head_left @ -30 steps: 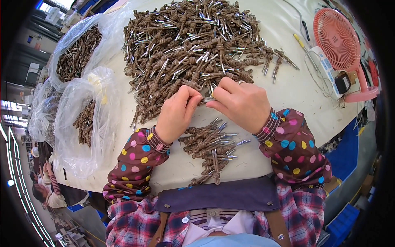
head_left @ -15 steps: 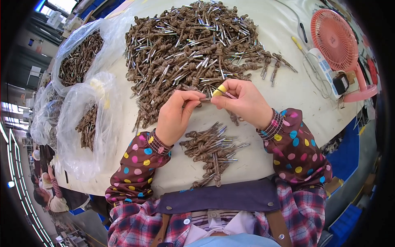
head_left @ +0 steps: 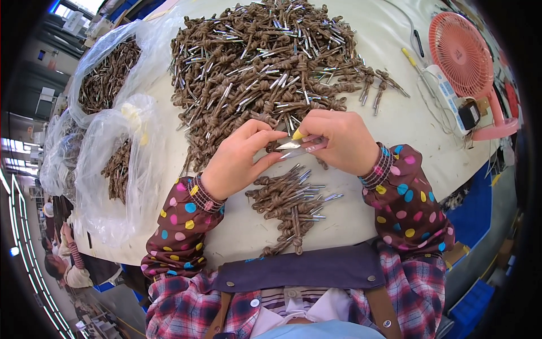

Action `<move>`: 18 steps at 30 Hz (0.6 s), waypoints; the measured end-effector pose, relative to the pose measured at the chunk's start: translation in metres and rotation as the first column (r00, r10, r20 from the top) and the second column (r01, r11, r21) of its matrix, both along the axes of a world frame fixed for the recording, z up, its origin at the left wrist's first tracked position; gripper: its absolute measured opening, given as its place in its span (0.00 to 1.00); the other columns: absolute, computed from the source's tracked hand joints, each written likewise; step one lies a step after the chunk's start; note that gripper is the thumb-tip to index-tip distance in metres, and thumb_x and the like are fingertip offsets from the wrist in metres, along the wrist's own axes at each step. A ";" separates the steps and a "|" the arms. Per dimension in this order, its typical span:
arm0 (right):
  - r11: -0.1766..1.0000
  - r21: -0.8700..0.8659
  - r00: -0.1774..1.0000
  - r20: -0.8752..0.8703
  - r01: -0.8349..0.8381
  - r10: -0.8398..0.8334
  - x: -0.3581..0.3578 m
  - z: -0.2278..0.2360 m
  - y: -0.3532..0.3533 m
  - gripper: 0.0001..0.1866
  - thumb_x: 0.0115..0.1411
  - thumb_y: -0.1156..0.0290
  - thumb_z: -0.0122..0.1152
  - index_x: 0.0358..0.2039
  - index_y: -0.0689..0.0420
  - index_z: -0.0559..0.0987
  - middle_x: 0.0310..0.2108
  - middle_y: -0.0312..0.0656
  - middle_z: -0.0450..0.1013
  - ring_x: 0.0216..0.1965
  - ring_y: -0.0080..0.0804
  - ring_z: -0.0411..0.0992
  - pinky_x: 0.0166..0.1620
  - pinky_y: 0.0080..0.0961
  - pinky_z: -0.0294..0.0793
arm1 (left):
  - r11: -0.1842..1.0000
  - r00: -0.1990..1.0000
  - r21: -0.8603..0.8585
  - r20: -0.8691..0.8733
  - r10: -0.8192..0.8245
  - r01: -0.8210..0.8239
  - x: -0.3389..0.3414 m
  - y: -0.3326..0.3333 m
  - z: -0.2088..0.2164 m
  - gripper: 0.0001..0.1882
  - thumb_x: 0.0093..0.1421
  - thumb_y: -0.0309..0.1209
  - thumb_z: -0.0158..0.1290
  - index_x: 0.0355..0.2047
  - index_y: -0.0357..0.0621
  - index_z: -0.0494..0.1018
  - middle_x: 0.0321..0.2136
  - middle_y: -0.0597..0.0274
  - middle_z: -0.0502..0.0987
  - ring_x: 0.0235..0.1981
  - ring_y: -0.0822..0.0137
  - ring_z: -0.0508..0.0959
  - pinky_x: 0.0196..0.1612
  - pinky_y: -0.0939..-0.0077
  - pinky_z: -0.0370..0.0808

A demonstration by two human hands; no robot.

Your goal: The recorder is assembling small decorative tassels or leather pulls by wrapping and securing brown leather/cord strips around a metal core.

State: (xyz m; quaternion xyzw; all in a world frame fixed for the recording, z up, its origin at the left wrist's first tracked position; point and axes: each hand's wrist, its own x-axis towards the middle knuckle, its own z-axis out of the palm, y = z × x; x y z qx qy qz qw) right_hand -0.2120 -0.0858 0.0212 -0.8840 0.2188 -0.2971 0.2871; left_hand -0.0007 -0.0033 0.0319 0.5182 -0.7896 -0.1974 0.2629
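Note:
In front of the big pile of knotted brown laces with silvery metal tips (head_left: 254, 62), my two hands meet. My right hand (head_left: 339, 138) is closed around small thread snips (head_left: 299, 148) with pale pink handles; their silver blades spread toward the left fingers. Something yellow (head_left: 298, 134) shows at the right fingertips. Curled beside the blades, my left hand (head_left: 243, 155) has thumb and forefinger bent toward each other; what lies between them is mostly hidden, with a bit of brown showing. A smaller heap of brown laces (head_left: 288, 203) lies between my forearms.
Clear plastic bags (head_left: 90, 186) holding more brown laces stand at the left. On the right are a pink fan (head_left: 460, 53), a white power strip (head_left: 446, 93) with a black plug, and a yellow-handled tool (head_left: 407, 56). Other people (head_left: 68, 265) sit at the far left.
The snips have turned into plain view, blades apart. My left hand has shifted slightly left and down, its thumb and forefinger farther apart. Both lace heaps look the same.

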 end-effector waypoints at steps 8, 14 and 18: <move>0.998 0.013 0.995 0.078 -0.062 0.061 0.003 -0.002 0.001 0.12 0.41 0.84 0.63 0.28 0.59 0.75 0.26 0.38 0.71 0.26 0.32 0.72 0.28 0.23 0.72 | 0.997 0.990 -0.027 -0.122 0.067 -0.071 -0.002 0.000 -0.008 0.08 0.52 0.24 0.60 0.34 0.43 0.79 0.28 0.61 0.75 0.28 0.65 0.77 0.31 0.75 0.74; 0.983 0.179 0.991 0.132 -0.030 0.006 0.002 -0.003 -0.004 0.11 0.45 0.76 0.68 0.29 0.58 0.76 0.26 0.39 0.72 0.26 0.33 0.72 0.28 0.24 0.71 | 0.986 0.926 0.048 -0.339 0.166 -0.159 0.001 -0.001 -0.011 0.04 0.55 0.23 0.58 0.32 0.38 0.77 0.28 0.61 0.75 0.27 0.71 0.76 0.29 0.81 0.73; 0.966 0.258 0.993 0.106 0.018 -0.047 -0.003 -0.001 -0.008 0.13 0.45 0.74 0.70 0.30 0.59 0.76 0.25 0.41 0.72 0.24 0.33 0.71 0.29 0.24 0.70 | 0.906 0.894 0.250 -0.213 0.395 -0.341 0.009 -0.003 -0.003 0.06 0.57 0.21 0.55 0.36 0.36 0.72 0.32 0.60 0.76 0.29 0.75 0.74 0.32 0.82 0.73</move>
